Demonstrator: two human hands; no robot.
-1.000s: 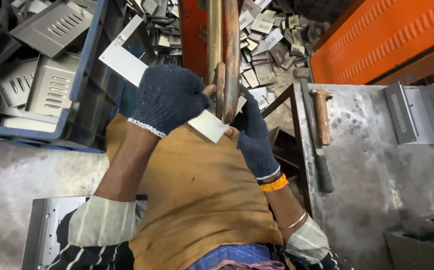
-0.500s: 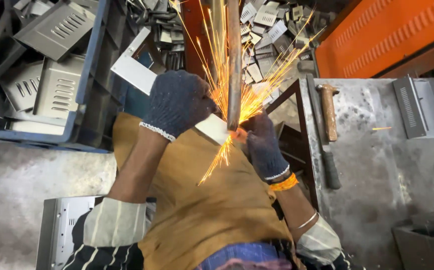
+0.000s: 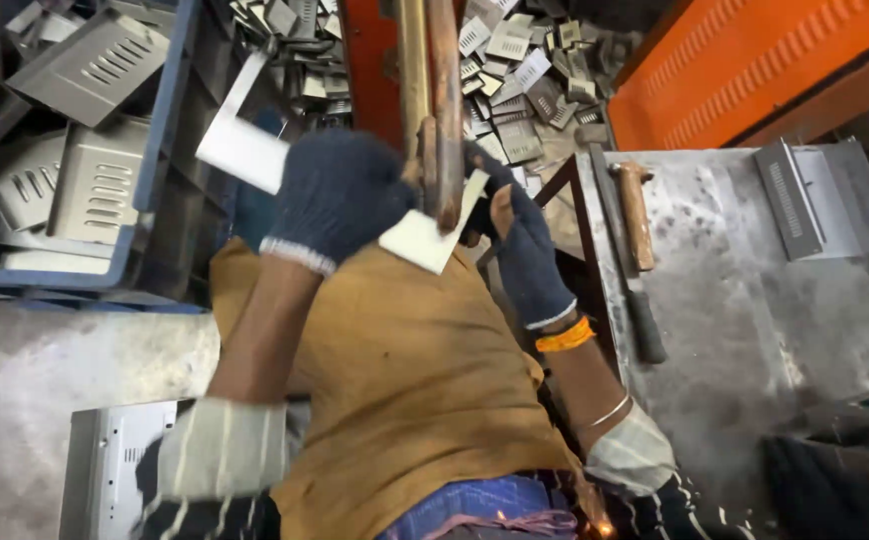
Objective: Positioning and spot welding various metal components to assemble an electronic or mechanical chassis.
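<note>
My left hand, in a dark knit glove, grips a long bent sheet-metal strip near its middle. My right hand, also gloved, pinches the strip's near end beside the vertical copper electrode bars of a spot-welding machine. The strip's end lies against the bars' tip. A brown apron covers my lap below both hands.
A blue crate of louvred metal panels stands at the left. Several small metal parts are heaped behind the bars. A metal table at the right carries a hammer and a louvred panel. An orange machine housing rises behind.
Sparks that flew from the strip at the bars half a second ago have stopped. Both hands still hold the strip in nearly the same place.
</note>
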